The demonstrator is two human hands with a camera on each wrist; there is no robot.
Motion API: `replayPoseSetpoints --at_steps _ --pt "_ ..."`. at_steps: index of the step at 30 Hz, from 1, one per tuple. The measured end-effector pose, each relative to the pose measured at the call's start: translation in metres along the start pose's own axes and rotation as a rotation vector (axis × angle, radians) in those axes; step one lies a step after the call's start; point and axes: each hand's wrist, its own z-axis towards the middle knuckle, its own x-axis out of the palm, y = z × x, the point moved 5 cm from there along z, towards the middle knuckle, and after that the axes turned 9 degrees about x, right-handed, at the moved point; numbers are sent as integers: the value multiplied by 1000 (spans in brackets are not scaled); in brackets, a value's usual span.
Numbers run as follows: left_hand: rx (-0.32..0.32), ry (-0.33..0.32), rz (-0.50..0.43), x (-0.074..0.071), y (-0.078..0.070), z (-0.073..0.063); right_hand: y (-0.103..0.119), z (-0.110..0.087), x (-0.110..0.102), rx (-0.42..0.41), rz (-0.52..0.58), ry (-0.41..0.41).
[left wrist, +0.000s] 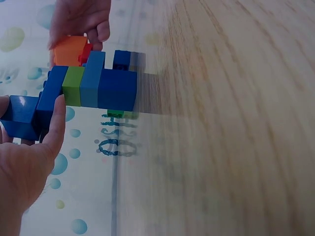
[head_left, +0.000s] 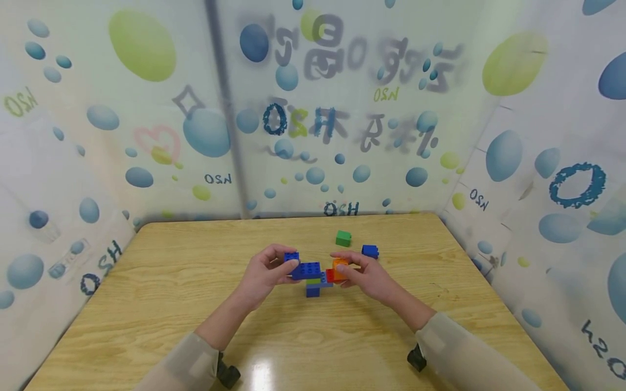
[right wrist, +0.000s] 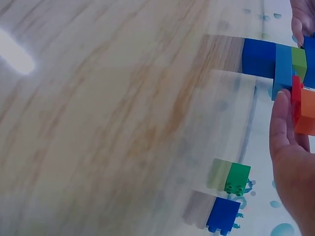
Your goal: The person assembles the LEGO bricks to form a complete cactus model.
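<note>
In the head view my left hand (head_left: 264,274) pinches a small blue brick (head_left: 291,256) on the left end of a joined block build. Below it runs a long studded blue brick (head_left: 309,269). The left wrist view shows a lime green brick (left wrist: 72,86), a lighter blue brick (left wrist: 92,78) and a dark blue bottom brick (left wrist: 118,89) stacked on one another. At the build's right end my right hand (head_left: 369,276) grips an orange brick (head_left: 340,264) with a red piece (right wrist: 296,98) under it. The red piece meets the lighter blue brick; whether it is pressed on, I cannot tell.
A green brick (head_left: 343,238) and a loose blue brick (head_left: 370,251) lie on the wooden table (head_left: 205,244) behind the right hand. Patterned curtains (head_left: 313,119) enclose the table's back and sides.
</note>
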Motion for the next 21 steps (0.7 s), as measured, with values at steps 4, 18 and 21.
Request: replayPoseSetpoints --at_steps 4,18,21 --pt "2 5 0 0 1 0 0 -1 -1 -1 -3 0" --pt "-9 -2 29 -1 1 1 -2 -3 1 31 58 -1" --pt "-12 2 33 -1 1 1 -1 -4 1 33 64 -2"
